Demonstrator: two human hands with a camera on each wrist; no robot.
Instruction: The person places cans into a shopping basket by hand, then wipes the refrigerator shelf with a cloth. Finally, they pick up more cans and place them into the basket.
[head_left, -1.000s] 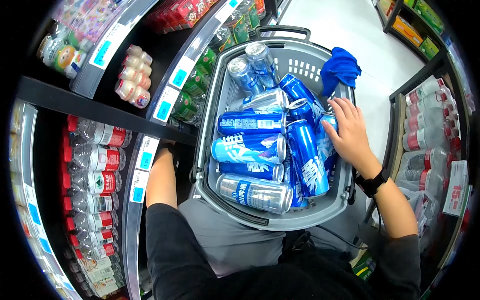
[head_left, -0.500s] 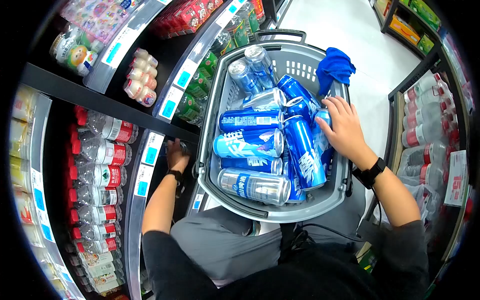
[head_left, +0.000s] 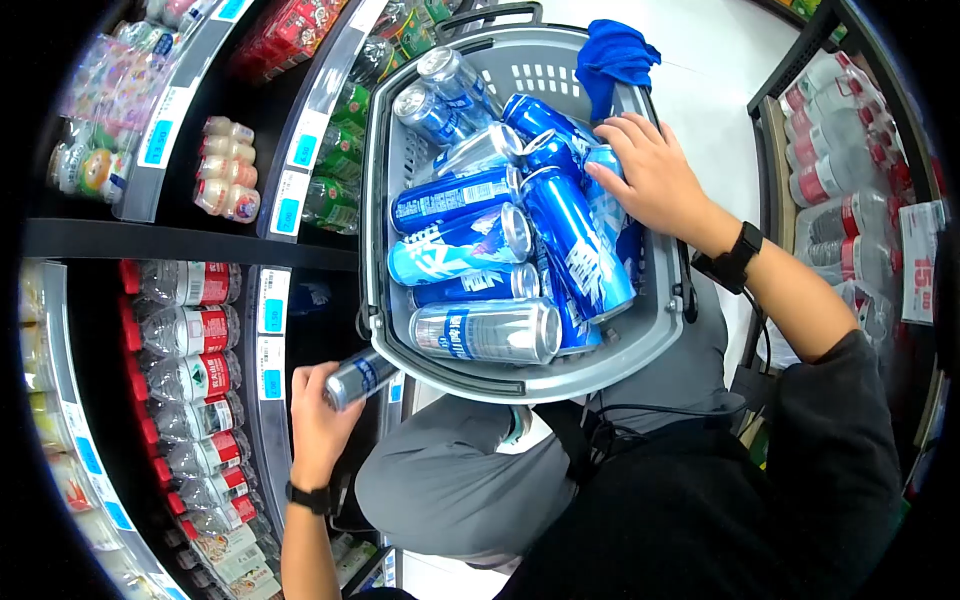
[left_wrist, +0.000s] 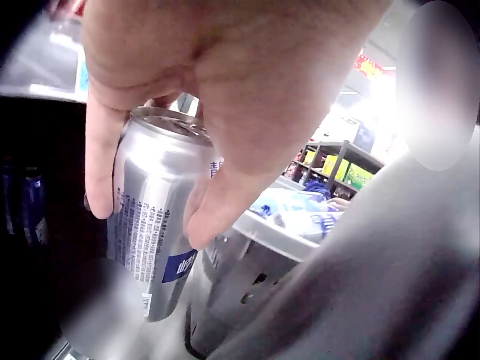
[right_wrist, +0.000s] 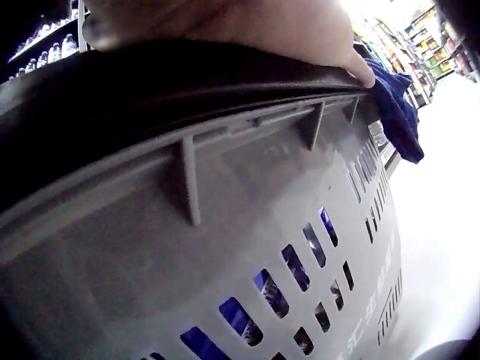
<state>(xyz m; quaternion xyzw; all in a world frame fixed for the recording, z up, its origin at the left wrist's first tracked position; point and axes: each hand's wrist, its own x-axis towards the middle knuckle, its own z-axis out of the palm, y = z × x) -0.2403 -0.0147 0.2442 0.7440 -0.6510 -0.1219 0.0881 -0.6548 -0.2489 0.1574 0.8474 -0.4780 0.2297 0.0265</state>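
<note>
In the head view my left hand (head_left: pixel 322 428) grips a silver beer can (head_left: pixel 360 378) beside the grey shopping basket (head_left: pixel 540 388), low by the shelf. From the left wrist view, thumb and fingers pinch the can (left_wrist: pixel 161 202) near its top as it hangs tilted. My right hand (head_left: pixel 660 185) rests over the basket's right rim, its fingers reaching in above a light-blue can (head_left: pixel 606 200). Several blue and silver cans fill the basket, most lying flat, among them a silver can (head_left: pixel 485 332) at the near end. In the right wrist view the basket's outer wall (right_wrist: pixel 225 195) hides the fingers.
A blue cloth (head_left: pixel 615 60) hangs on the basket's far right corner. To the left, shelves hold red-capped water bottles (head_left: pixel 205 330) and small yogurt drinks (head_left: pixel 228 170). Blue cans (left_wrist: pixel 34 206) stand inside the dark lower shelf. Packed bottles (head_left: pixel 845 180) line the right side.
My left hand has come out of the lower shelf, now bringing a silver beer can toward the basket. My right hand stays on the basket rim while the head view has shifted.
</note>
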